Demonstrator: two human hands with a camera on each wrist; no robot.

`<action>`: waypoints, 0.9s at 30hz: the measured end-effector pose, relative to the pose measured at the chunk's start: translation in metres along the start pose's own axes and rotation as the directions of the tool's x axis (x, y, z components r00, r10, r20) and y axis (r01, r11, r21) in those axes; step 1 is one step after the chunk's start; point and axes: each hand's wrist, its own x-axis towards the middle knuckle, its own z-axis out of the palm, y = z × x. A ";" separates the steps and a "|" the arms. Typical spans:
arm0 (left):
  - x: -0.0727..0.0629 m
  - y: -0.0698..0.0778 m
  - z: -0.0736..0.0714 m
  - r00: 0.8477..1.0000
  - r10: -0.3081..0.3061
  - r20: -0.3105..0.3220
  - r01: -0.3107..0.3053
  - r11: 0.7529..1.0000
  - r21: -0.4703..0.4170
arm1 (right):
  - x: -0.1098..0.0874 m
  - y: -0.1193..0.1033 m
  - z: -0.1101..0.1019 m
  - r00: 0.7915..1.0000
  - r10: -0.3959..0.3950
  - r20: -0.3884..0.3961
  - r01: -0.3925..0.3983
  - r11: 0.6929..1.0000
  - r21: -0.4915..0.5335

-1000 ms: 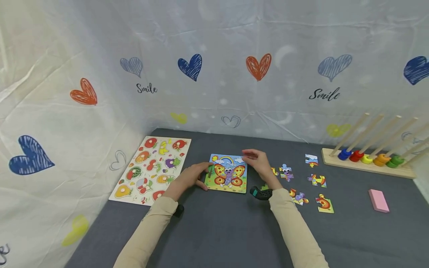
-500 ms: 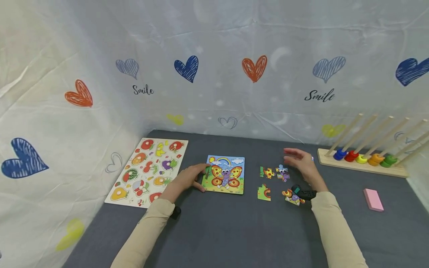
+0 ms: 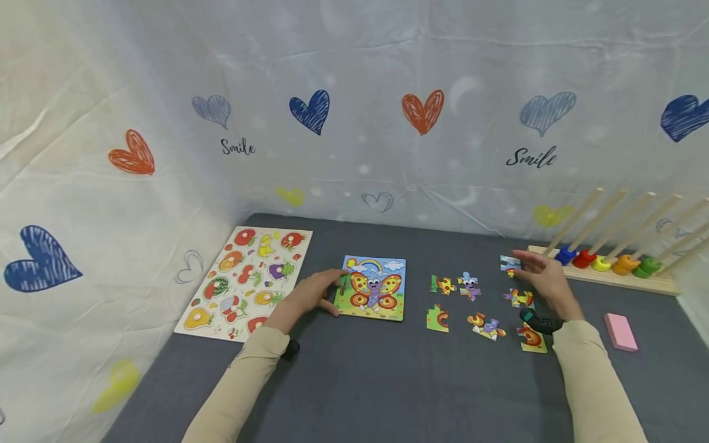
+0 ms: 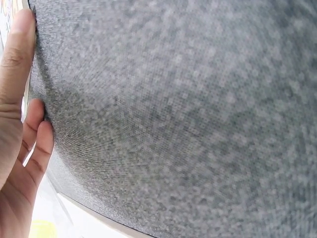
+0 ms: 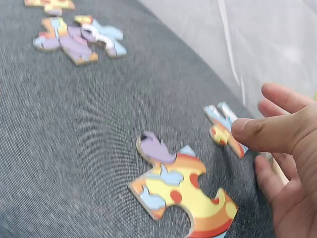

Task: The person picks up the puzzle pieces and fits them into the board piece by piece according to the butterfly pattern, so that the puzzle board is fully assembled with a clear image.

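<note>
A square butterfly puzzle board (image 3: 372, 288) lies on the dark table. My left hand (image 3: 308, 291) rests at its left edge, fingers at the upper part and thumb lower down. In the left wrist view the thumb (image 4: 15, 59) points up along the border. My right hand (image 3: 545, 282) is over a jigsaw piece with sky and orange (image 5: 221, 128). Its thumb tip overlaps that piece in the right wrist view, and the other fingers are spread beyond it. Closer to that camera lies a yellow-and-orange wing piece (image 5: 185, 186).
Several loose jigsaw pieces, including a purple one (image 3: 487, 326), lie right of the board. Left is a fruit puzzle board (image 3: 244, 286). A wooden peg stand with coloured rings (image 3: 604, 271) is at the back right, and a pink block (image 3: 620, 332) lies in front of it.
My right hand has moved right, from the butterfly board's upper right corner across the loose pieces to the sky piece near the peg stand. The left hand has stayed at the board's edge.
</note>
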 end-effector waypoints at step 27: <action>-0.001 0.003 -0.001 1.000 -0.014 0.010 0.014 0.999 0.038 | 0.008 -0.008 0.003 0.988 -0.068 0.138 0.104 0.955 -0.279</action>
